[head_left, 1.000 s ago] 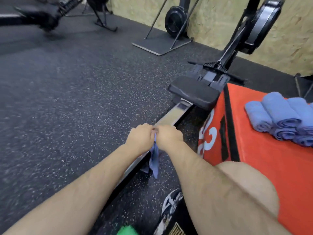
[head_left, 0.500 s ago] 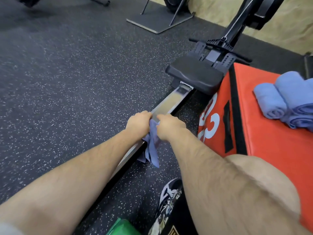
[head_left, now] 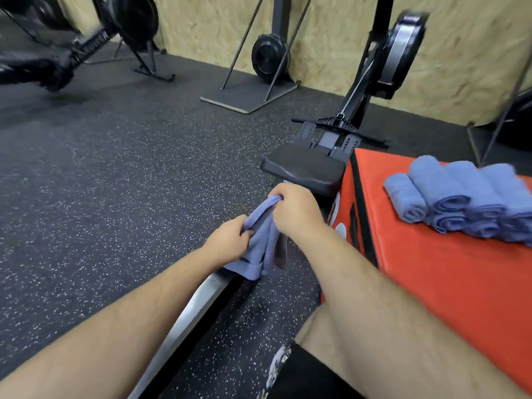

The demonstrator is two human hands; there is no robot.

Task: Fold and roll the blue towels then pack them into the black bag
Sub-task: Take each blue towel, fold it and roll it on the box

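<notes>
Gripping a limp, bunched blue terry towel [head_left: 260, 240] in mid-air, just above the silver metal rail [head_left: 184, 321] of a rowing machine. With the right hand [head_left: 296, 211], fingers curled tight round the upper corner of the cloth. With the left hand [head_left: 229, 240], lower and nearer, fingers and thumb pinching a fold at its side. Hanging slack between the two forearms, bottom hem close over the rail. Just beyond the right hand, a black padded seat [head_left: 305, 171] on that same rail. Off to the right, on top of a red padded box [head_left: 446, 283] with a black stripe, rolled blue towels [head_left: 460, 200] stacked in two layers, side by side and touching. Underneath it all, dark speckled rubber flooring [head_left: 115, 197]. At the back, a pale chipboard wall [head_left: 331, 38] with black exercise machines [head_left: 269, 57] in front.
</notes>
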